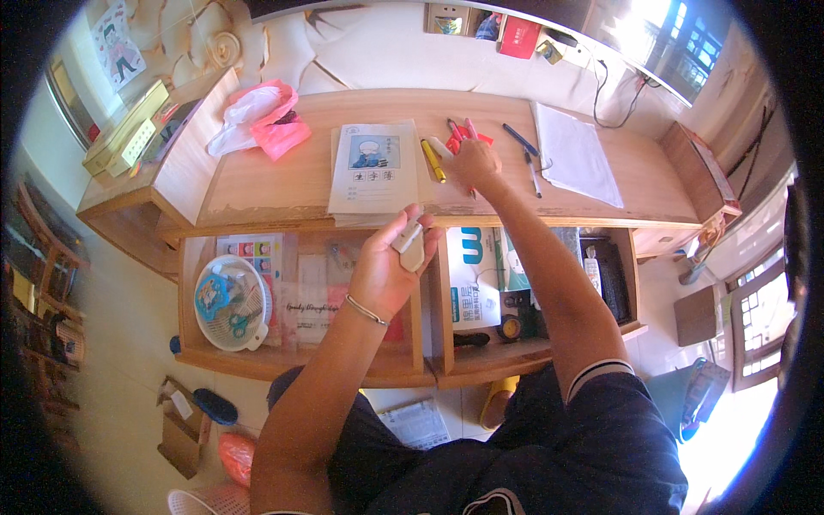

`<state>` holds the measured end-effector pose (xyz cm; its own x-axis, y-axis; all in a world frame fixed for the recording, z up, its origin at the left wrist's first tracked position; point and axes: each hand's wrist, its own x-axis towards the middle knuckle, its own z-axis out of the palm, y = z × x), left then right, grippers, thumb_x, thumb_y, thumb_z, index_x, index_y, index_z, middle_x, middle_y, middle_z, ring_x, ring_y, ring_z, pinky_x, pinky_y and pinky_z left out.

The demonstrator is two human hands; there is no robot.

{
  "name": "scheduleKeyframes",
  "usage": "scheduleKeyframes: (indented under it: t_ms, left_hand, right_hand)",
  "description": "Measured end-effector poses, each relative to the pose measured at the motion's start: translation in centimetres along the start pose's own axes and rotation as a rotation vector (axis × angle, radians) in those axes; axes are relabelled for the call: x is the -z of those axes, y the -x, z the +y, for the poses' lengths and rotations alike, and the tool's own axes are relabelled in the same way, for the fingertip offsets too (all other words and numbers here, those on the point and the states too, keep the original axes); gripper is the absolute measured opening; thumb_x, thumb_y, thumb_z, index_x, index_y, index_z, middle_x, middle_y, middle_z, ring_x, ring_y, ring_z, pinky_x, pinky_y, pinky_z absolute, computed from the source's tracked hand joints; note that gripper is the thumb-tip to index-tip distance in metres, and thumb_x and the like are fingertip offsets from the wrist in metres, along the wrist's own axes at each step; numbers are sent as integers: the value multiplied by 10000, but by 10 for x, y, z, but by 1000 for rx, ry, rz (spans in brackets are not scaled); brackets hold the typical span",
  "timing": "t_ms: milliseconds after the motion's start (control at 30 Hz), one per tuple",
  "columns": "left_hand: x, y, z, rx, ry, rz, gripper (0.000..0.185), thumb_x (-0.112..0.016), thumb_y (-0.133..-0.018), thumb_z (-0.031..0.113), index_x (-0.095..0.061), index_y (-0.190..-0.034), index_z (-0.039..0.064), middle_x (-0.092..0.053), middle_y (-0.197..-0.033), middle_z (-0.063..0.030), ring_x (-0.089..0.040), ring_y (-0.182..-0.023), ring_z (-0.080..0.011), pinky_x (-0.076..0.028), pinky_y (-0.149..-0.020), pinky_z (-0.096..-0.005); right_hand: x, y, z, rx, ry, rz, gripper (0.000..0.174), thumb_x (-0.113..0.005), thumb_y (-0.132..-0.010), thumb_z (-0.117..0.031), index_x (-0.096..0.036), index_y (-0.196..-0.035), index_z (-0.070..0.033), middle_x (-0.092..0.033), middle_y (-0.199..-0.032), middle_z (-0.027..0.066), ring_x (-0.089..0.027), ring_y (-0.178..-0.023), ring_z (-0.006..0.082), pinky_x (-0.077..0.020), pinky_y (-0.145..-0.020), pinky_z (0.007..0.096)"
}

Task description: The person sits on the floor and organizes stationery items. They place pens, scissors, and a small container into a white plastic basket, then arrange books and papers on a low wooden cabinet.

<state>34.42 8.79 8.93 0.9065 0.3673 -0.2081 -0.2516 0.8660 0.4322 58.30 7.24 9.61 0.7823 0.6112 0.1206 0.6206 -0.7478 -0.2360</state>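
Observation:
My left hand is palm up above the drawer fronts, its fingers curled around small whitish objects that I cannot identify for certain. Over the wooden desk, my right hand reaches down to a small red item and pink-and-red pens; whether it grips any of them is hidden. A yellow marker lies just left of that hand, beside a stack of booklets. To its right are a dark blue pen and a clear-barrelled pen.
White sheets lie at the desk's right, pink and white plastic bags at its left. Below, two open drawers hold a white plastic basket with scissors and a white box. A cable hangs behind.

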Motion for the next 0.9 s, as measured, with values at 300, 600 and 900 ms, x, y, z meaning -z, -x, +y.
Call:
scheduleKeyframes:
  t_ms: [300, 600, 900]
  left_hand:
    - [-5, 0, -3, -80, 109, 38, 263, -571, -870, 285, -526, -1026, 78, -562, -957, -73, -568, -904, -219, -479, -809, -324]
    - [2, -2, 3, -175, 126, 200, 243, -632, -817, 184, -510, -991, 65, -551, -896, -42, -573, -779, -159, -505, -641, -286]
    - [0, 5, 27, -182, 115, 122, 237, -613, -817, 142, -515, -1021, 73, -565, -907, -67, -581, -781, -191, -501, -613, -267]
  right_hand:
    - [52, 92, -15, 295, -707, 66, 266, -658, -761, -243, -634, -827, 13, -616, -658, 117, -586, -570, 165, -467, -528, 298]
    - [39, 113, -24, 522, -729, -109, 256, -627, -784, -255, -635, -780, 0, -644, -718, 156, -638, -631, 258, -505, -616, 360]
    - [-25, 58, -12, 415, -290, 184, 225, -592, -716, -147, -602, -891, -6, -591, -852, 207, -594, -807, 352, -480, -739, 434]
